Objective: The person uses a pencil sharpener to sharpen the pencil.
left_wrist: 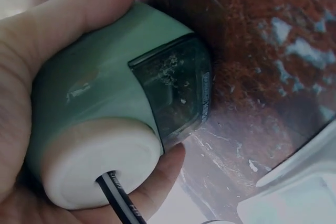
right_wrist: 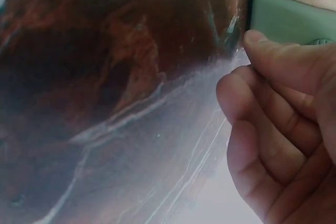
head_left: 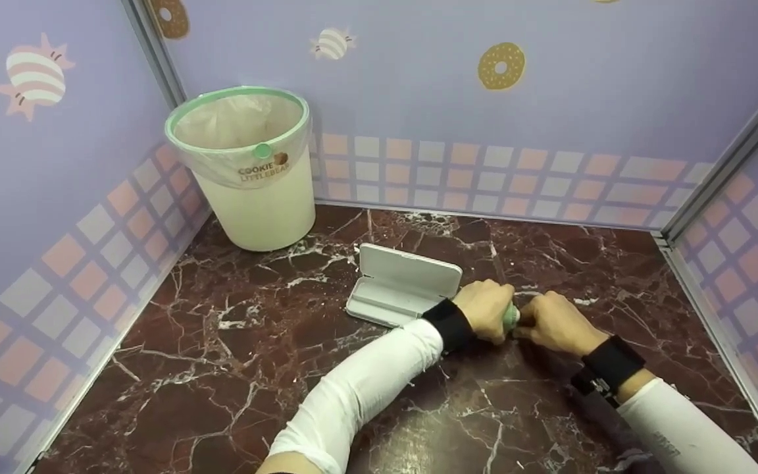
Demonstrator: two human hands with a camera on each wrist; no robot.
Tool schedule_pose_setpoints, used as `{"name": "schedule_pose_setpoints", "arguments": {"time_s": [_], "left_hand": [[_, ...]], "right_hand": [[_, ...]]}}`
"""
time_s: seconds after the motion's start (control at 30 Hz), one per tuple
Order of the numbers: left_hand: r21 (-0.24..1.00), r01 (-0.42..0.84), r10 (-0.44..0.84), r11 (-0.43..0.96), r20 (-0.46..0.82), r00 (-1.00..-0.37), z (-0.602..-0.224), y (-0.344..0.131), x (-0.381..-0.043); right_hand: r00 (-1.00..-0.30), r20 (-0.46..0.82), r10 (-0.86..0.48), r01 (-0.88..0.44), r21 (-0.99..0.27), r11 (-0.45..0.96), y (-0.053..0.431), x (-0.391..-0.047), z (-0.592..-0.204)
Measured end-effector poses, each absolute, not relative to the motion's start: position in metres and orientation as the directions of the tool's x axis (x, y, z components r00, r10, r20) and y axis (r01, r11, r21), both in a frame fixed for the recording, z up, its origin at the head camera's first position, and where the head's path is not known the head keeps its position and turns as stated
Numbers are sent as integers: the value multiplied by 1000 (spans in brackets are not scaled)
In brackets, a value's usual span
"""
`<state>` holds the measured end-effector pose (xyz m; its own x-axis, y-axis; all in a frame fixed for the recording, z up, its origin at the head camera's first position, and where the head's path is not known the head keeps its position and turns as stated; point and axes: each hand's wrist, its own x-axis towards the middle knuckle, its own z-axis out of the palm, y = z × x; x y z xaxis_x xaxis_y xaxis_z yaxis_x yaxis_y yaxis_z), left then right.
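Note:
My left hand (head_left: 484,309) grips a rounded green pencil sharpener (left_wrist: 94,87), its thumb along one side. The sharpener has a dark see-through shavings bin (left_wrist: 178,85) with bits inside. A black-and-white striped pencil (left_wrist: 122,200) sticks out of the hole in its white round face (left_wrist: 100,161). On the sharpener's other side, my right hand (head_left: 560,322) has its fingers curled and its thumb against the index finger. In the right wrist view its fingertips meet the green body's side; any small part pinched there is hidden. Left of the hands lies an opened white pencil case (head_left: 412,270).
A cream bin (head_left: 254,204) with a green rim and a plastic liner stands at the back left. Patterned purple panels (head_left: 418,85) enclose the dark red marbled tabletop (head_left: 221,368) at the back and both sides.

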<state>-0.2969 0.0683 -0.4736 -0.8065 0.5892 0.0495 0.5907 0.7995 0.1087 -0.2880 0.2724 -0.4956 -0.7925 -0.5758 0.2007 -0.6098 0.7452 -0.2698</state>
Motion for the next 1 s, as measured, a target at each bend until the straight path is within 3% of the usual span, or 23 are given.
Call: {"name": "schedule_pose_setpoints", "arguments": {"time_s": [0.23, 0.47, 0.63, 0.73, 0.87, 1.0], "left_hand": [[183, 642, 636, 744, 98, -765, -473, 40, -294], [252, 634, 635, 731, 85, -767, -458, -6, -290], [232, 624, 620, 747, 99, -779, -454, -31, -286], [205, 639, 631, 741, 112, -768, -453, -36, -285], [146, 657, 646, 739, 120, -754, -454, -30, -285], [111, 660, 649, 743, 118, -751, -463, -20, -285]], "right_hand": [[-799, 183, -572, -601, -265, 754, 269, -288, -497], [-818, 116, -563, -574, -236, 784, 272, -288, -485], [-847, 65, -528, -528, -219, 820, 272, -284, -462], [-848, 96, -521, -529, -223, 819, 265, -281, -446], [-815, 173, -553, -579, -193, 793, 244, -282, -438], [-779, 184, -600, -626, -160, 763, 223, -283, -454]]}}
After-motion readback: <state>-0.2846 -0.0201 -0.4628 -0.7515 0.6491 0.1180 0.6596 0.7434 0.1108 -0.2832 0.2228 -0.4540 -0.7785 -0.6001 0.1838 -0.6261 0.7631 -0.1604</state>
